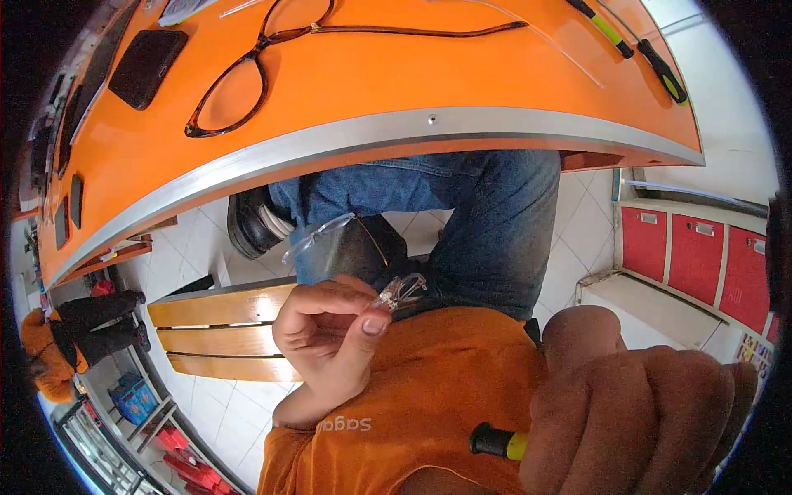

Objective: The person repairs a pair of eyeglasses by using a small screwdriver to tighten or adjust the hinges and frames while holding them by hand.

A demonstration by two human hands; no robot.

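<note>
My left hand (334,334) is closed, its thumb and fingers pinching a pair of clear-framed eyeglasses (398,292) above my lap. A transparent lens and a thin brownish temple show beyond the fingertips. Close to the camera at the lower right, my right hand (639,404) is wrapped around a screwdriver (492,440). Only the black and yellow end of its handle sticks out; the shaft is hidden by the fingers. The two hands are apart. On the orange table, tortoiseshell eyeglasses (262,82) lie with one temple stretched to the right.
Two more screwdrivers (662,70) lie at the table's right end. A black phone (148,68) rests at its left. The metal table edge (429,121) runs above my lap. A slatted wooden bench (223,330) stands left, red lockers (697,257) right, another person (91,330) far left.
</note>
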